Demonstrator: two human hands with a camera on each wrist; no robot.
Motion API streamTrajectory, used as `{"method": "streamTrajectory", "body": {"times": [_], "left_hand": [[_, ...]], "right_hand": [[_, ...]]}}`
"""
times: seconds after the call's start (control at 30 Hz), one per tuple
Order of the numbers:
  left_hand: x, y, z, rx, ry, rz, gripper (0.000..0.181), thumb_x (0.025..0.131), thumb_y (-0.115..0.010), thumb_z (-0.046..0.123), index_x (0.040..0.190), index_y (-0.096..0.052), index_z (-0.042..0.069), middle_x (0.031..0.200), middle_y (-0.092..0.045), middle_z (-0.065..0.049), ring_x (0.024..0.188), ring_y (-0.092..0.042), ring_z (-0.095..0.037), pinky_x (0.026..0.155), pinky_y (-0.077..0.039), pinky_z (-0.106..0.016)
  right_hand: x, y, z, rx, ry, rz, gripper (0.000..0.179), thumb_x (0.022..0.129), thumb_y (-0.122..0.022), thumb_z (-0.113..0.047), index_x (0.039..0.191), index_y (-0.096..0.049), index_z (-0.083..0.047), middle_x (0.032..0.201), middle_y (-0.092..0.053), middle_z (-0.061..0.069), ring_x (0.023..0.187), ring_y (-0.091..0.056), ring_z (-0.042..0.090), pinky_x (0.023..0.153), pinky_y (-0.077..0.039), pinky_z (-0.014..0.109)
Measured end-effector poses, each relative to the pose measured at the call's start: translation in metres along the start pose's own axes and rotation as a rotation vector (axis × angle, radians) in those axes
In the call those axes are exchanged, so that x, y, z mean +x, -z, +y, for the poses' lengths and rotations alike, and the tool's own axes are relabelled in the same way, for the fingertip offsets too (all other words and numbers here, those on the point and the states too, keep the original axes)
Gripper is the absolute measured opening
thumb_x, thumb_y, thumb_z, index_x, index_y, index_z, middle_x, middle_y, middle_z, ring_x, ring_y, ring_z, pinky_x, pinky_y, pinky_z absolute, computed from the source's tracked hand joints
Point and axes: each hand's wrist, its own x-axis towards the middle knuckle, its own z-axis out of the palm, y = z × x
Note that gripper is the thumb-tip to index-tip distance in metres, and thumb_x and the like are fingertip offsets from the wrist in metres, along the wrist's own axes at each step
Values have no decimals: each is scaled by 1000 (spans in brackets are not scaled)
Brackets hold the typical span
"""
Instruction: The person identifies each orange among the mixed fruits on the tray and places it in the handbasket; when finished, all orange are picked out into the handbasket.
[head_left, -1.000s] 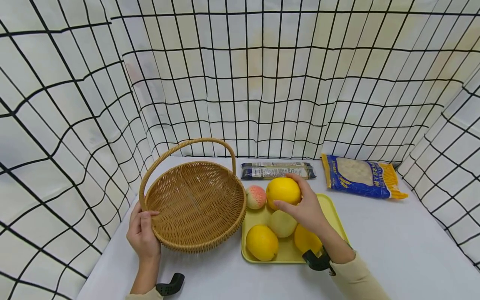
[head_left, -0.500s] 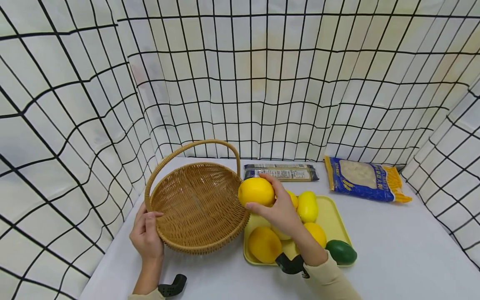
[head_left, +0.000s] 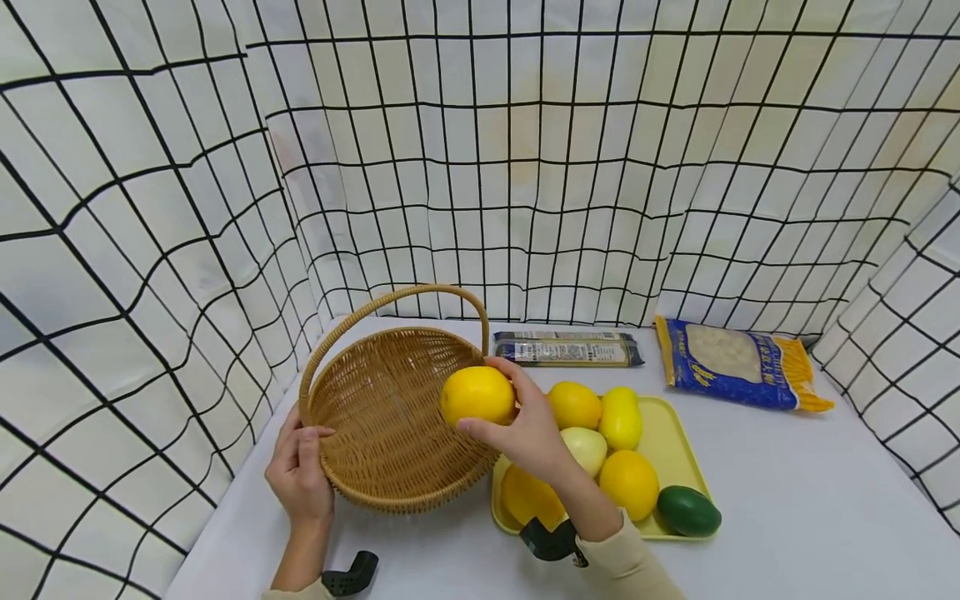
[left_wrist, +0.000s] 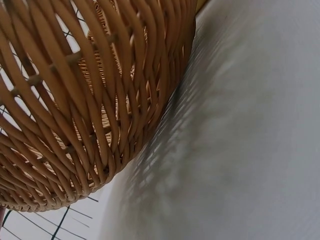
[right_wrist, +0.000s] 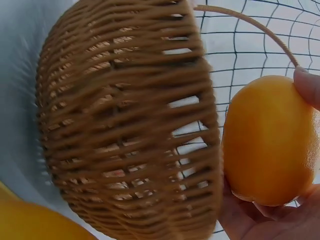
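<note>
My left hand [head_left: 302, 475] grips the left rim of a brown wicker basket [head_left: 397, 483], its thumb over the edge beside the foot of the tall handle [head_left: 393, 293]. The basket tilts, its open mouth facing me; I see nothing lying in it in the head view. In my right hand [head_left: 528, 429] is a large yellow oval fruit [head_left: 477, 395], pinched between thumb and fingers, overlapping the basket's right rim. The right wrist view shows the same smooth oval fruit [right_wrist: 270, 142] beside the woven wall [right_wrist: 125, 115]. Woven strands and their shadow fill much of the left wrist view.
A yellow tray [head_left: 675, 433] bears several fruits, among them an orange-yellow one [head_left: 628, 483], a pale green one [head_left: 585, 450] and a dark green one [head_left: 688, 511]. Behind lie a long dark packet [head_left: 570, 350] and a blue-and-yellow bag [head_left: 731, 367].
My right hand has carried the yellow fruit left from above the tray to the basket's right rim, uncovering more fruit on the tray. The left hand keeps its hold on the basket.
</note>
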Motion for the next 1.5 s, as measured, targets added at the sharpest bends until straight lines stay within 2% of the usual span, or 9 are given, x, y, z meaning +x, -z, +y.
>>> {"method": "streamTrajectory", "body": {"times": [0.13,0.33,0.5,0.6,0.77,0.9,1.07,1.2,1.5], "left_hand": [[-1,-4,9,19,-20,-12,32,93,-48,4,71,-59,-17,129,-63,-13,123,-56,-15,100,-41,-21],[-1,-10,32,-51,-128,-19,31,90,-48,0,69,-56,-20,127,-60,-26,123,-56,-19,103,-40,-24],[0,-13,37,-104,-190,-30,31,89,-49,0,67,-57,-19,126,-59,-30,123,-57,-25,103,-42,-27],[1,-14,36,-99,-207,-30,31,89,-50,1,66,-57,-19,125,-58,-32,123,-57,-26,103,-42,-27],[1,-13,36,-75,-214,-32,31,89,-49,1,66,-57,-18,124,-57,-35,123,-57,-26,103,-42,-26],[1,-13,35,-79,-219,-30,31,89,-50,1,66,-57,-18,125,-58,-33,123,-57,-25,104,-42,-27],[1,-12,36,-70,-214,-22,31,89,-50,1,66,-57,-18,125,-59,-32,123,-57,-24,104,-42,-26],[1,-11,37,-46,-204,-19,31,89,-49,1,66,-57,-18,125,-59,-31,123,-57,-22,104,-41,-26],[0,-10,37,-41,-182,-21,30,89,-48,-1,66,-57,-17,125,-59,-30,123,-57,-22,105,-41,-26]], "right_hand": [[-2,-8,3,-4,-17,-29,79,78,-82,-35,144,-39,-31,133,-48,-2,107,-56,23,85,-52,40],[-3,-21,6,-2,-7,-67,79,78,-83,-32,144,-40,-29,132,-50,-2,106,-57,22,85,-52,38],[-2,-28,7,-51,-11,-92,79,76,-83,-35,143,-41,-29,132,-52,-3,104,-59,19,82,-53,35],[1,-31,7,-87,-16,-113,79,76,-83,-37,143,-41,-28,131,-54,-4,102,-60,17,81,-53,34],[6,-36,8,-160,-23,-163,79,75,-82,-43,142,-42,-27,130,-55,-5,99,-61,14,81,-52,33],[11,-41,7,-240,-31,-207,81,73,-82,-48,140,-45,-24,128,-56,-5,97,-60,12,80,-51,31],[20,-46,7,-317,-80,-300,80,71,-81,-52,138,-47,-25,119,-59,-6,94,-58,11,78,-50,30],[25,-50,8,-350,-107,-383,81,71,-81,-51,139,-48,-21,114,-60,-6,93,-57,11,75,-49,29],[33,-61,11,-397,-85,-505,82,71,-82,-49,138,-50,-16,116,-60,-6,89,-57,8,74,-48,25]]}}
